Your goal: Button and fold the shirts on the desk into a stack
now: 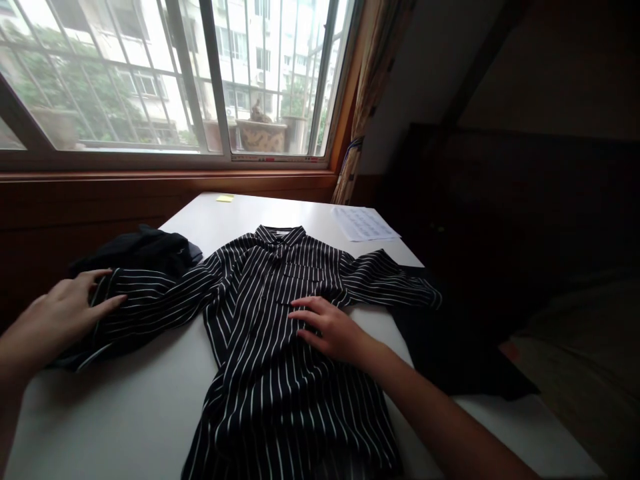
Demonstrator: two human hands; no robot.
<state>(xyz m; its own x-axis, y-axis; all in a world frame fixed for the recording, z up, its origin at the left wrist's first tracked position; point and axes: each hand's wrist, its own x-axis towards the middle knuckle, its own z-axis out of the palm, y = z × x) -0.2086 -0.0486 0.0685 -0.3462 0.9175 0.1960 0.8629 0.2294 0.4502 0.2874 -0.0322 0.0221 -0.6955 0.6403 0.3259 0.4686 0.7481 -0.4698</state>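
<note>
A striped shirt [260, 373] lies on the worktop [140, 413], long axis running toward the window [270, 73], collar [296, 235] farthest; the left hand [63, 308] grasps 1 sleeve end [116, 283]; the right hand's [336, 329] grip, released, overlies the front.

1. Left hand [59, 313]: bare, with slim fingers and a long thumb that tapers to a rounded tip.
2. Left wrist [14, 360]: bare, smooth in outline.
3. Right hand [334, 328]: bare, with slender, tapering fingers.
4. Right forearm [425, 407]: bare, slim, widening gradually away from the wrist.
</note>
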